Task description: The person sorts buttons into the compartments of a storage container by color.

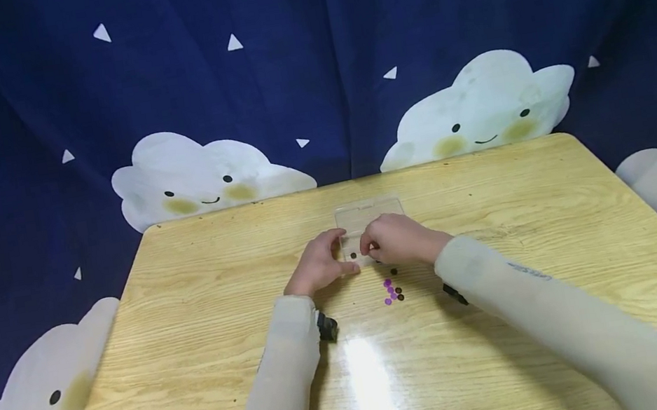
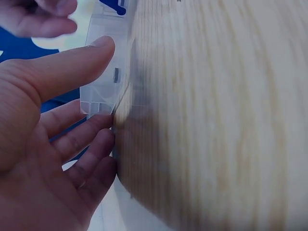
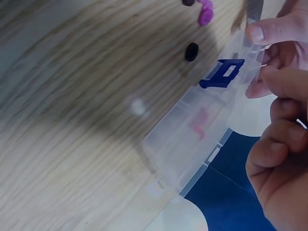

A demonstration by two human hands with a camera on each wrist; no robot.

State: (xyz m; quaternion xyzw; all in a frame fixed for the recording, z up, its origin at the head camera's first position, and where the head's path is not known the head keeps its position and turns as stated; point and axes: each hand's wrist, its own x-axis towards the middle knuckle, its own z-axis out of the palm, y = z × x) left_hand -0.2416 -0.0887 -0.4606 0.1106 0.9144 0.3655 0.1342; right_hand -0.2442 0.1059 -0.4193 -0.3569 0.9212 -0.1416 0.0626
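Observation:
A clear plastic box (image 1: 347,245) with its lid raised lies toward the back of the table, a dark blue latch (image 3: 224,74) on its front. My left hand (image 1: 321,263) holds the box's left end, thumb in front and fingers behind. Over the box, my right hand (image 1: 397,237) has curled fingers; whether they pinch anything is hidden. Inside, a small black disc (image 1: 353,255) stands near the left end, and a pink shape (image 3: 199,122) shows through the plastic farther right. Before the box lie several purple discs (image 1: 390,290) and black discs (image 1: 400,293).
The wooden table (image 1: 199,366) extends to both sides and toward me. Behind it hangs a dark blue curtain (image 1: 319,57) with clouds and white triangles. A black wrist strap (image 1: 327,327) shows at my left sleeve.

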